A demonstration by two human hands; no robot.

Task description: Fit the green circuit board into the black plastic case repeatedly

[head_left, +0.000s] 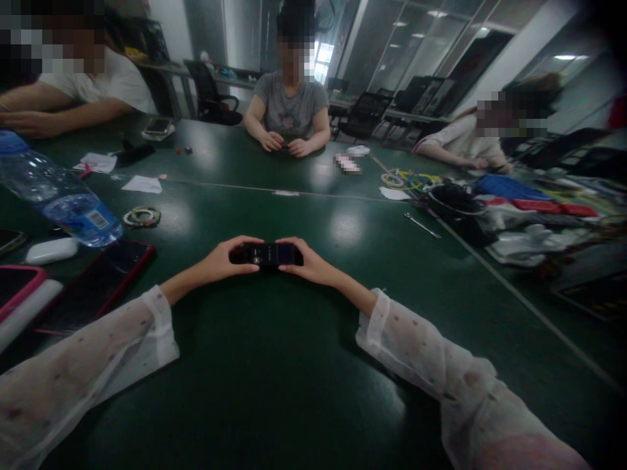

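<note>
A small black device (268, 254) with a dark, glossy face and a few small white marks lies sideways between my hands, just above or on the green table (255, 365); which of the two I cannot tell. My left hand (230, 260) grips its left end, thumb in front and fingers behind. At the right end, my right hand (309, 262) holds it the same way. Both sleeves are sheer white with dark dots. Closest to my left forearm is a dark phone with a red edge (105, 281).
At left stand a tilted water bottle (73, 209), a white case (51, 250), a pink-edged phone (19, 287) and bracelets (142, 217). A wrench (422, 225) lies right, beside heaped cables (453, 199) and a blue bundle (512, 187). Several people sit around the table.
</note>
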